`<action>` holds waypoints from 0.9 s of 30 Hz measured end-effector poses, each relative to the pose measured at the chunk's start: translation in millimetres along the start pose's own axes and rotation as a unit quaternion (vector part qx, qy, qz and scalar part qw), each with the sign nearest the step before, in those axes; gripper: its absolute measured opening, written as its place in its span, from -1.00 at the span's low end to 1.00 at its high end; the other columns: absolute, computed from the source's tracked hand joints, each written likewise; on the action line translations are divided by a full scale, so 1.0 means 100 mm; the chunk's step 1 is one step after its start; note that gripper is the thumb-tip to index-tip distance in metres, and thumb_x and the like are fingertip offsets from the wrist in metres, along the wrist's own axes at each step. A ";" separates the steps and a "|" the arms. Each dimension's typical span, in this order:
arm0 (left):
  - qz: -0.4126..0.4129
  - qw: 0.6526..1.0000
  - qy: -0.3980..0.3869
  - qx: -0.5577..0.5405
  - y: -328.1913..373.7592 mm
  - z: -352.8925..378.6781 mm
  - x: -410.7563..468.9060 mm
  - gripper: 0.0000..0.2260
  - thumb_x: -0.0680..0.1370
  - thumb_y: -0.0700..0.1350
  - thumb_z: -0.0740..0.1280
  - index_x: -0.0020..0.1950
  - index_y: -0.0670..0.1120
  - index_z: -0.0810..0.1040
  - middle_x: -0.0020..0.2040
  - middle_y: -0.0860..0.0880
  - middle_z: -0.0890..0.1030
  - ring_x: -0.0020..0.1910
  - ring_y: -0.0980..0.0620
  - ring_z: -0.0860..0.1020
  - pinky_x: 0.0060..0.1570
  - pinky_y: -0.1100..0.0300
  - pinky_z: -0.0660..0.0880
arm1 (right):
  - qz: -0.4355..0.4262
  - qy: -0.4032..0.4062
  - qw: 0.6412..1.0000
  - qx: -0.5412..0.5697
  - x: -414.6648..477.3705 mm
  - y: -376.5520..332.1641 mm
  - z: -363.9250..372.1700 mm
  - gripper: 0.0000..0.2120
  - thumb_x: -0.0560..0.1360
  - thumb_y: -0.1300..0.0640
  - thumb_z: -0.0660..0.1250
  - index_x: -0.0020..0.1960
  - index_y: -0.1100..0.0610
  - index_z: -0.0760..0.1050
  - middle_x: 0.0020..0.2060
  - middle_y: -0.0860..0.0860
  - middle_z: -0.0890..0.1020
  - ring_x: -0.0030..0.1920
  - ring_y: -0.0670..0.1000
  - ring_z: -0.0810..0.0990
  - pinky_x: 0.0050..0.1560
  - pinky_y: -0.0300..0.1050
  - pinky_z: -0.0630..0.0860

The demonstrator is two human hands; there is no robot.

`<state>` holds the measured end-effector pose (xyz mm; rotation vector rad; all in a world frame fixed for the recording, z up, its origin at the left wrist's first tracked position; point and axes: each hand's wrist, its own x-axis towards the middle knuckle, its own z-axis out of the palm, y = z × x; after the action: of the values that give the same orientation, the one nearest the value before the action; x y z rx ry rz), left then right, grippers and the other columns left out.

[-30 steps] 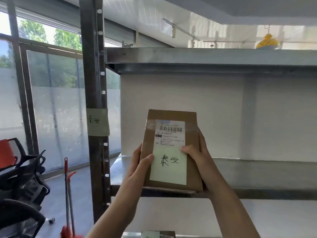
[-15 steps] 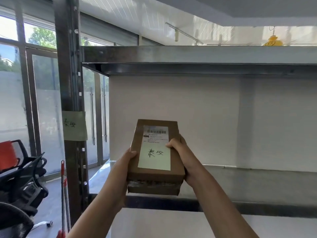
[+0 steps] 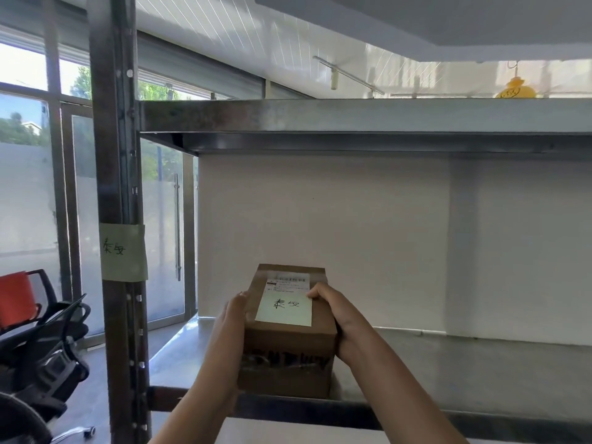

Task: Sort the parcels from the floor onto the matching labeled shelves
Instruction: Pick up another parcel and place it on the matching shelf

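At 9 o'clock, green label (image 3: pixel 123 252) with handwritten characters taped round shelf post (image 3: pixel 117 187). Left hand (image 3: pixel 229 339) curled against left side of cardboard parcel (image 3: pixel 288 334), fingers along its edge. Parcel at 6 o'clock, low at front of steel shelf (image 3: pixel 448 363); contact with it unclear. Matching green note (image 3: pixel 285 307) on parcel top. Right hand (image 3: pixel 339 322) gripping right side, thumb on the note.

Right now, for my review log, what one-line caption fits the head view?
Both hands, left hand and right hand, hold a labeled cardboard parcel at the steel shelf beside the post's matching tag.
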<state>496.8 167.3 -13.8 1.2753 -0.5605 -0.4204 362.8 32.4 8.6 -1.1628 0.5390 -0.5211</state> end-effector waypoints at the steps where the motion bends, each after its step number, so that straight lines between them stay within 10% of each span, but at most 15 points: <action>1: -0.019 1.000 0.013 -0.001 0.01 0.03 -0.06 -0.69 0.70 -0.12 0.10 0.42 -0.15 0.41 0.28 -0.15 0.53 -0.04 -0.05 0.47 -0.26 0.27 0.39 | 0.008 -0.002 1.000 -0.004 0.01 0.00 0.00 -0.61 0.47 0.10 0.33 0.27 0.18 0.58 0.04 0.19 0.74 -0.19 0.12 0.69 -0.31 -0.15 0.59; 5: 0.045 0.999 0.006 0.017 0.01 0.17 -0.46 -0.72 0.65 0.09 0.20 0.35 0.31 0.43 0.19 0.08 0.55 0.17 0.00 0.53 0.17 -0.10 0.56 | 0.010 -0.004 1.000 -0.009 0.03 0.07 0.00 -0.60 0.49 0.01 0.31 0.26 0.15 0.60 0.06 0.19 0.74 -0.25 0.06 0.65 -0.34 -0.19 0.54; 10: 0.178 0.983 -0.009 0.051 0.01 0.22 -0.55 -0.69 0.66 0.04 0.18 0.35 0.37 0.37 0.10 0.38 0.49 -0.04 0.60 0.50 -0.18 0.57 0.45 | -0.013 -0.031 0.999 0.041 0.05 0.33 -0.06 -0.48 0.52 -0.29 0.22 0.24 0.04 0.63 0.06 0.20 0.74 0.05 0.19 0.70 -0.11 -0.02 0.64; 16: 0.204 0.967 0.025 0.149 -0.17 0.16 -0.45 -0.77 0.67 0.07 0.11 0.20 0.26 0.52 0.23 0.11 0.53 0.20 0.22 0.49 0.23 0.08 0.45 | -0.022 -0.012 0.999 0.045 0.07 0.37 -0.05 -0.42 0.53 -0.35 0.13 0.27 0.01 0.63 0.08 0.17 0.74 0.15 0.20 0.68 -0.02 0.00 0.64; 27: 0.234 0.959 0.072 0.144 -0.28 0.22 -0.38 -0.78 0.70 -0.12 0.10 0.07 0.13 0.50 0.19 0.30 0.52 0.18 0.47 0.42 0.05 0.48 0.32 | -0.009 0.007 0.999 0.053 0.36 0.52 -0.11 -0.28 0.29 -0.42 0.35 0.33 -0.05 0.54 0.14 0.15 0.71 0.15 0.20 0.70 0.08 0.14 0.66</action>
<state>453.1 165.7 -43.2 1.3839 -0.7947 0.1556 388.5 18.2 -48.0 -1.0647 0.5078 -0.5677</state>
